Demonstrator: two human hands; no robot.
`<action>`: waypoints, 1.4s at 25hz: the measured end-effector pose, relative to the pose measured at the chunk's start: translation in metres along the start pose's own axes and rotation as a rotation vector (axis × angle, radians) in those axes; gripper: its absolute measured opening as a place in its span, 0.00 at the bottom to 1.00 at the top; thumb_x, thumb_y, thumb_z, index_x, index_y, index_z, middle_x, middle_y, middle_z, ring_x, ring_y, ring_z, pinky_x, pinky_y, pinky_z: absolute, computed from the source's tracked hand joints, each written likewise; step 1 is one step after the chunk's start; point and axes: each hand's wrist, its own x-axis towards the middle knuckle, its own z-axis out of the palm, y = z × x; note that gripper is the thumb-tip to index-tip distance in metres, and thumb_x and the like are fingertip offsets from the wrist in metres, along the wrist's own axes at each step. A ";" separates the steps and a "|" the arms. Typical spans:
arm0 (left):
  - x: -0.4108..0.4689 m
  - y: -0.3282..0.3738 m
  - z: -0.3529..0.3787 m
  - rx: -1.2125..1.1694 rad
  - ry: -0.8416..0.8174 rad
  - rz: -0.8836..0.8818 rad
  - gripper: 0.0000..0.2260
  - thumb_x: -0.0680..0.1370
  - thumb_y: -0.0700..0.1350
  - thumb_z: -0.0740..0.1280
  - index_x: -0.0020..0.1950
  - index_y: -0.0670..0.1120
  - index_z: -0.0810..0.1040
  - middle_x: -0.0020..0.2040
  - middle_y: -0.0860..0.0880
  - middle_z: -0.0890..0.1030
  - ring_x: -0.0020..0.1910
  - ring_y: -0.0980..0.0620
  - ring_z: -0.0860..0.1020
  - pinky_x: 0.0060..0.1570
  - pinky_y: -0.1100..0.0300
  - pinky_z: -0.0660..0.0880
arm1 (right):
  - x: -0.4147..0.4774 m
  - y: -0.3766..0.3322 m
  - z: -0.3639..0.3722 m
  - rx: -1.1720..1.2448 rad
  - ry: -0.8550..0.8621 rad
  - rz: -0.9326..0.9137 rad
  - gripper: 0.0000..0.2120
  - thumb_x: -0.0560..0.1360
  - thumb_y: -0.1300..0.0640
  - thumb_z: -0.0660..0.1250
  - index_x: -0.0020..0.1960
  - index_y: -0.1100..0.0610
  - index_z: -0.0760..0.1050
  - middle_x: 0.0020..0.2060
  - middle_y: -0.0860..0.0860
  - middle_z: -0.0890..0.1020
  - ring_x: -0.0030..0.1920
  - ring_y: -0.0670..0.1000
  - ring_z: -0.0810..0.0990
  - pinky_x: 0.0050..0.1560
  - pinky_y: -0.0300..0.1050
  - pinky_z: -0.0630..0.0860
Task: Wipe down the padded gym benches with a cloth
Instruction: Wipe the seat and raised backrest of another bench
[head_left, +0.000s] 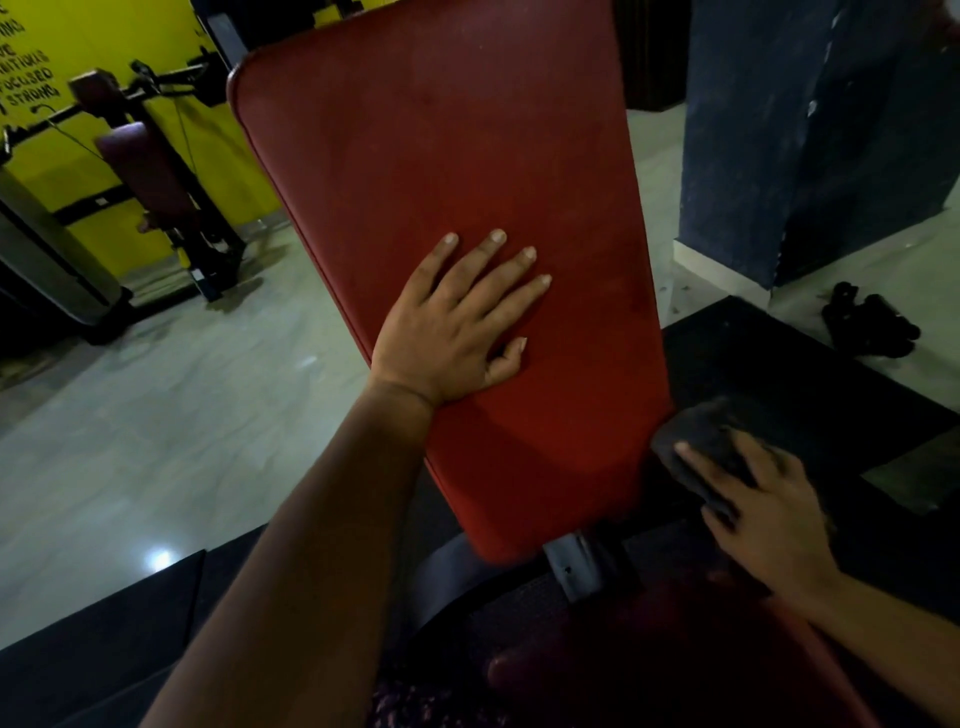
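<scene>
Slip risk at pad (467, 156) edge
My left grip (447, 338) lies open, flat; right grip (763, 509) covers cloth (696, 436), hold unclear in blur. Cloth may drop.

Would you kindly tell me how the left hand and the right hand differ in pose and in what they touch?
The left hand lies flat on the red bench pad, fingers straight and spread; the right hand holds a dark cloth at the pad's lower right edge. The left hand holds nothing. The left hand is sharp, the right hand blurred. Both are bare.
</scene>
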 end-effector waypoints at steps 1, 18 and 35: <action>0.000 0.000 0.000 0.004 0.001 0.002 0.24 0.77 0.57 0.63 0.71 0.51 0.75 0.70 0.49 0.76 0.70 0.45 0.73 0.69 0.44 0.65 | -0.005 -0.007 -0.003 0.134 0.010 0.168 0.43 0.67 0.60 0.75 0.73 0.37 0.59 0.68 0.60 0.68 0.56 0.70 0.73 0.50 0.60 0.75; 0.001 0.001 -0.001 -0.014 -0.011 -0.010 0.24 0.76 0.57 0.64 0.70 0.51 0.76 0.69 0.49 0.76 0.69 0.45 0.73 0.68 0.44 0.67 | -0.021 -0.181 0.028 -0.001 -0.460 -0.538 0.35 0.58 0.44 0.78 0.64 0.37 0.73 0.63 0.45 0.70 0.50 0.62 0.70 0.35 0.59 0.78; 0.002 0.001 -0.002 -0.007 0.000 -0.008 0.23 0.76 0.56 0.63 0.70 0.50 0.76 0.69 0.49 0.76 0.69 0.45 0.73 0.69 0.44 0.65 | -0.037 -0.164 0.030 0.046 -0.434 -0.563 0.25 0.66 0.48 0.65 0.63 0.34 0.75 0.62 0.47 0.71 0.49 0.59 0.73 0.33 0.54 0.77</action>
